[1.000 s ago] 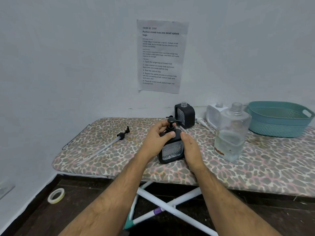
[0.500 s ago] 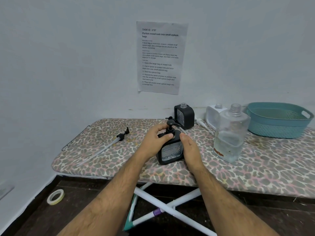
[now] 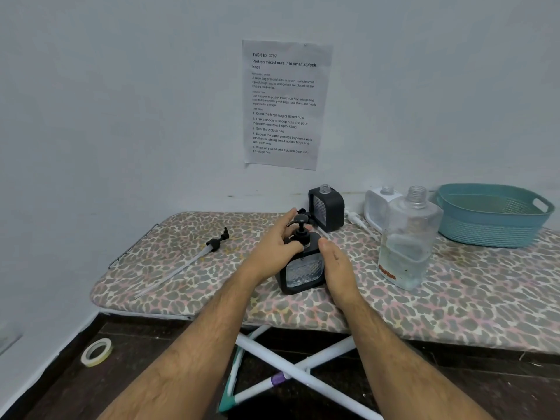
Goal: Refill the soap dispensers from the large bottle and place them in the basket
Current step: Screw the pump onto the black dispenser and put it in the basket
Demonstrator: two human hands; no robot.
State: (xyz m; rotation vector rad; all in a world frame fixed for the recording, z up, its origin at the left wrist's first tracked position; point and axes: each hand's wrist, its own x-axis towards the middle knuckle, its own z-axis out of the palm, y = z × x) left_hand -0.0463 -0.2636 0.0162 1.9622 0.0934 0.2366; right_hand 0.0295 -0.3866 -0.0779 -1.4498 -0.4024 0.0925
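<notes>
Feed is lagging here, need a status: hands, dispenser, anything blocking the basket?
Left hand grips pump collar of black dispenser. Right hand braces its side. Teal basket far right; large bottle, uncapped, stands between.

Basket [image 3: 497, 228] right of large bottle [image 3: 407, 247]
</notes>
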